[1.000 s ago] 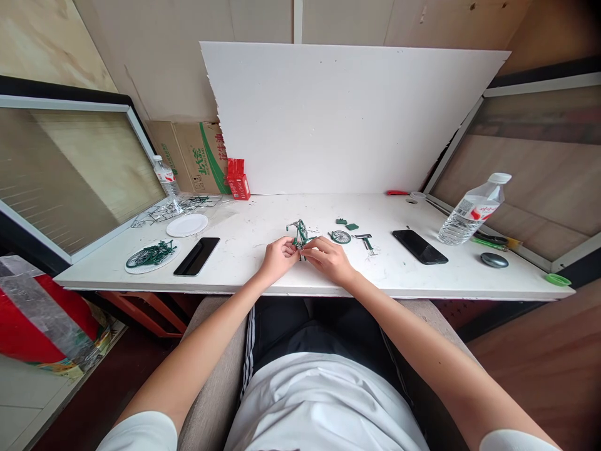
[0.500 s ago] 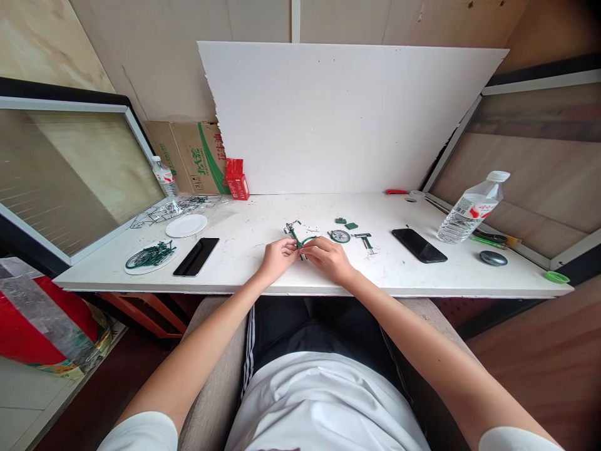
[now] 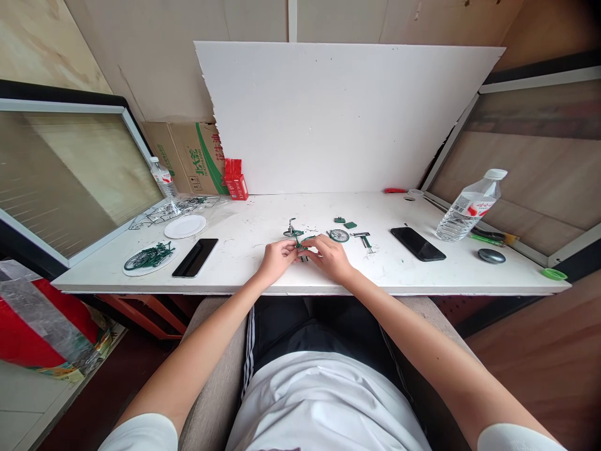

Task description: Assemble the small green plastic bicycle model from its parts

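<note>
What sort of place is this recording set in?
Likely a makeshift hobby or assembly workstation: a white table backed by a white board, with both hands working on a small green model bicycle frame and a spare wheel nearby.

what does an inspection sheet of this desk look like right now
surface: white table, scuffed and marked.
job's things: small green model frame pinched between both hands; loose spoked wheel and green bits just beyond.
clutter: two black phones, water bottle, two white plates, one with green parts.
hands: left hand and right hand both closed on the frame.
cables: nothing seen.
surroundings: white board against the wall, cardboard box, red carton.
</note>
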`<state>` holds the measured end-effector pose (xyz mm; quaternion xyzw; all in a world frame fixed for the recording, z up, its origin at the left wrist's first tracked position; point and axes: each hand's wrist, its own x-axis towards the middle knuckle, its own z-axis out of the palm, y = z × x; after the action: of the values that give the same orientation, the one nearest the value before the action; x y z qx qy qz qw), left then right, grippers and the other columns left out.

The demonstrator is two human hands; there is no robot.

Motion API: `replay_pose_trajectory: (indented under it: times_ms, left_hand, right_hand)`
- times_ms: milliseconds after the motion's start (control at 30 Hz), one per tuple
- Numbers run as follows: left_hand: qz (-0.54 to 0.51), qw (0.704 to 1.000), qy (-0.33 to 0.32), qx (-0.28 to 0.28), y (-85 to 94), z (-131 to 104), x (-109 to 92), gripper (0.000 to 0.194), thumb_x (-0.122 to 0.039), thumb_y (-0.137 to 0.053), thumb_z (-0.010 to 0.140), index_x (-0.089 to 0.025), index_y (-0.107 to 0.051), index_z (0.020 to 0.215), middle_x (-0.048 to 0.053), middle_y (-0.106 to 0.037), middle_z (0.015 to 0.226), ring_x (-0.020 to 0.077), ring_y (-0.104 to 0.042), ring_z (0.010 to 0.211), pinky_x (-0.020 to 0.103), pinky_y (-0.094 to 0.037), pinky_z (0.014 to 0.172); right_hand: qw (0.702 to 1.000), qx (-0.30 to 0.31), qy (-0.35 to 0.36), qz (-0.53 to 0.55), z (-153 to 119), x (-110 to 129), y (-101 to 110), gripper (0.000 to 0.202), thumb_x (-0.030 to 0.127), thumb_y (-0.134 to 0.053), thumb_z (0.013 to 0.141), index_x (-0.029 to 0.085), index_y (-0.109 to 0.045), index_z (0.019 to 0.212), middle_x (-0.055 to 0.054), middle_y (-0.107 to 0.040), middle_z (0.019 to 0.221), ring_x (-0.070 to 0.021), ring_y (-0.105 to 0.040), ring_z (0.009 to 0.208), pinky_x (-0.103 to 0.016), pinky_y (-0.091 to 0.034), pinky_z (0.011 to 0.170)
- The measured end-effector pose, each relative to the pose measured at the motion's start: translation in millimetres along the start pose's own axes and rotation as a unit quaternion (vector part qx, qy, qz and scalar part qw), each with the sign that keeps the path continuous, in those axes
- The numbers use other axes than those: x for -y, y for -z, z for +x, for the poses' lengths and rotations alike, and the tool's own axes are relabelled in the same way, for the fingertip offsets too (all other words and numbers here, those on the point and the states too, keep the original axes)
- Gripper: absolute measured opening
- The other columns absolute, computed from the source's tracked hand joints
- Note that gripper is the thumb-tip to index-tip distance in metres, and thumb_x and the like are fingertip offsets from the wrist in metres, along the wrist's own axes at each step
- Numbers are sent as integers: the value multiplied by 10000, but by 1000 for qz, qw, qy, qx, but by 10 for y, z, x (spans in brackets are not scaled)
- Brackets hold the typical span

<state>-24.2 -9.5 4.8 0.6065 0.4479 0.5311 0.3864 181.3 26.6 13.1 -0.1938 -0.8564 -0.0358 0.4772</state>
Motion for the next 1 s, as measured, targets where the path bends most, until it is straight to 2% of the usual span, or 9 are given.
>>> replay_pose_trajectory:
  times_ms: [333,533,700,833,933,1000]
  left_hand:
    - [0,1000,8,-21,-7,9,-12,288,-308,-826,875,-137,-769,1099,115,-818,939,224,-800,775,349,-658,767]
    - [2,1000,0,-25,4,35,19,317,-380,-853,856,-150,-765,1054,105,-815,919,222,-786,776,341,-650,736]
    - [-4,1000,-3,-13,11,41,21,344,-406,-862,848,-145,-771,1053,96,-808,895,211,-780,778,346,-653,771]
    - [-15,1000,14,-9,16,41,14,376,-437,-871,838,-137,-762,1037,103,-798,917,210,-787,758,344,-655,763]
    - [-8,999,26,-20,19,43,11,410,-458,-886,819,-133,-751,1029,107,-792,922,207,-783,729,330,-644,723]
    - [3,999,27,-23,20,43,10,420,-467,-887,816,-129,-751,1024,108,-788,918,202,-779,719,322,-637,708]
  right_hand:
    - [999,27,-45,-8,-20,-15,-6,205,393,-686,1057,249,-657,1200,-95,-777,1092,-266,-738,989,-382,-587,726]
    - [997,41,-71,-1,-19,-22,-8,245,406,-700,1046,249,-646,1226,-97,-754,1081,-262,-732,960,-377,-581,718]
    - [995,51,-83,-1,-17,-32,-10,368,471,-759,998,243,-626,1254,-103,-745,1097,-283,-719,1007,-400,-584,774]
    - [994,42,-98,3,4,-50,10,339,465,-697,1040,241,-618,1281,-95,-758,1069,-290,-708,1017,-431,-567,836]
    - [989,21,-146,-9,37,-126,62,288,427,-613,1082,244,-630,1304,-99,-778,1091,-310,-700,1066,-503,-525,974]
    - [981,3,-192,-31,47,-245,126,269,368,-569,1084,235,-641,1306,-111,-786,1110,-334,-686,1110,-541,-500,1011]
